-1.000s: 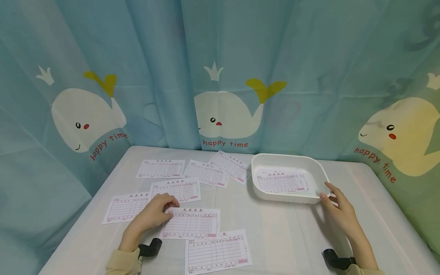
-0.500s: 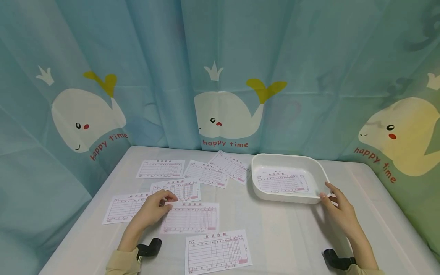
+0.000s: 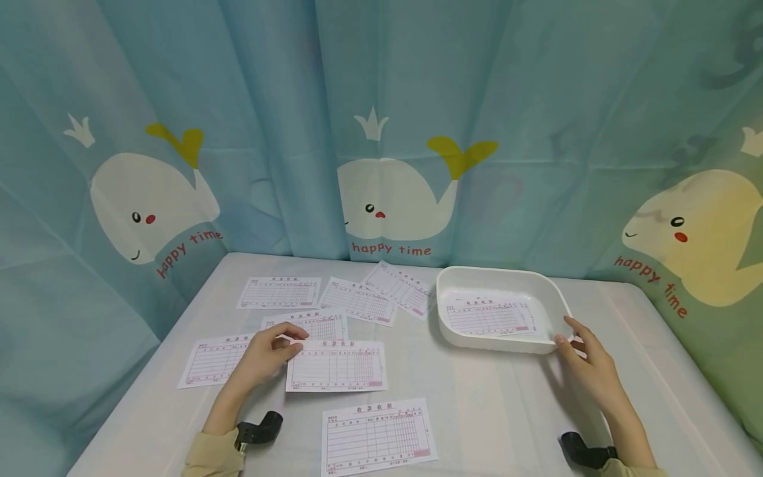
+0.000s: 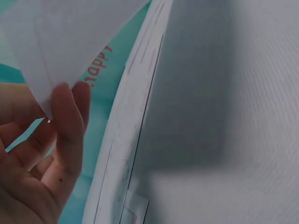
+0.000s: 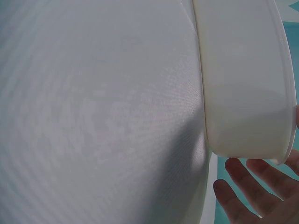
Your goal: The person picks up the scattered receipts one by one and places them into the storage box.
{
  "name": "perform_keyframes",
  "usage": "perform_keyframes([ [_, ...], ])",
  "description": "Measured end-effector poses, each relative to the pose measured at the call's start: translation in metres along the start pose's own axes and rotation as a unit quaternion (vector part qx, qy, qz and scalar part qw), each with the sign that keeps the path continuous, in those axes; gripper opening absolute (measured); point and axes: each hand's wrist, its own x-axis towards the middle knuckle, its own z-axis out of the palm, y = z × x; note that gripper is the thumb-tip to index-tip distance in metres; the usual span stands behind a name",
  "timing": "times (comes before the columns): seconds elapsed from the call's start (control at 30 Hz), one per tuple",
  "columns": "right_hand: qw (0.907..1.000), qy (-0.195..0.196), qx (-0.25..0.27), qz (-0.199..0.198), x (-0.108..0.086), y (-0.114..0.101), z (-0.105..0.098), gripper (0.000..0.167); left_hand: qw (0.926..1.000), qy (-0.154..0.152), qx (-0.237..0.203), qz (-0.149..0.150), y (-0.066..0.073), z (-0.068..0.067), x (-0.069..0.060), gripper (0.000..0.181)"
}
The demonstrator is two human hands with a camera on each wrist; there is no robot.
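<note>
- Nearest you: a white rectangular paper form with a reddish printed grid (image 3: 378,437), lying flat and face up on the white cloth-covered tabletop (image 3: 489,411).
- Just beyond: your left hand (image 3: 271,351), its thumb and fingers pinching the upper left corner of the raised form (image 3: 338,371), a similar white printed sheet held clear of the tabletop.
- To the left of that hand: the outer form (image 3: 208,363), flat and partly hidden by your hand.
- At right: your right hand (image 3: 593,368), unclenched, fingers extended and spread, thumb and index finger touching the rim of the white, rounded rectangular tray (image 3: 501,343) at its near right corner.
- Inside the tray: at least one printed sheet (image 3: 491,318), face up.
- Behind your left hand: the middle form (image 3: 324,326), partly covered from view.
- Farther back: the far left form (image 3: 278,293), then two overlapping forms (image 3: 357,303), the right-hand one just beside the tray.
- Farthest: a blue-green fabric curtain (image 3: 274,99) printed with white whales.
</note>
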Motion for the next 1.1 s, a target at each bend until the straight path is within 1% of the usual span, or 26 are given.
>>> perform_keyframes([
  [0.17, 1.0, 0.004, 0.002, -0.002, 0.0, -0.002, 0.001, 0.063, 0.9981, -0.007, -0.06, 0.005, 0.0, 0.001, 0.001, 0.02],
  [0.37, 1.0, 0.0, 0.002, 0.002, 0.001, -0.002, 0.001, 0.064, 0.9938, 0.003, -0.11, -0.009, 0.004, 0.007, 0.002, 0.023],
  [0.53, 1.0, -0.001, 0.003, 0.001, 0.001, -0.002, 0.0, 0.063, 0.987, 0.001, -0.16, -0.01, 0.008, 0.016, 0.003, 0.026],
  [0.63, 1.0, 0.0, 0.002, -0.001, 0.001, -0.001, 0.0, 0.063, 0.9824, 0.005, -0.186, -0.02, 0.009, 0.022, 0.005, 0.027],
  [0.9, 1.0, 0.005, 0.003, -0.002, -0.001, -0.001, 0.001, 0.063, 0.9706, 0.024, -0.233, -0.056, 0.015, 0.04, 0.006, 0.027],
  [1.0, 1.0, 0.007, 0.004, -0.002, -0.001, -0.001, 0.001, 0.063, 0.9672, 0.03, -0.243, -0.067, 0.017, 0.044, 0.006, 0.026],
  [1.1, 1.0, 0.007, 0.006, -0.001, -0.001, -0.001, 0.001, 0.062, 0.9656, 0.04, -0.244, -0.079, 0.021, 0.048, 0.006, 0.023],
])
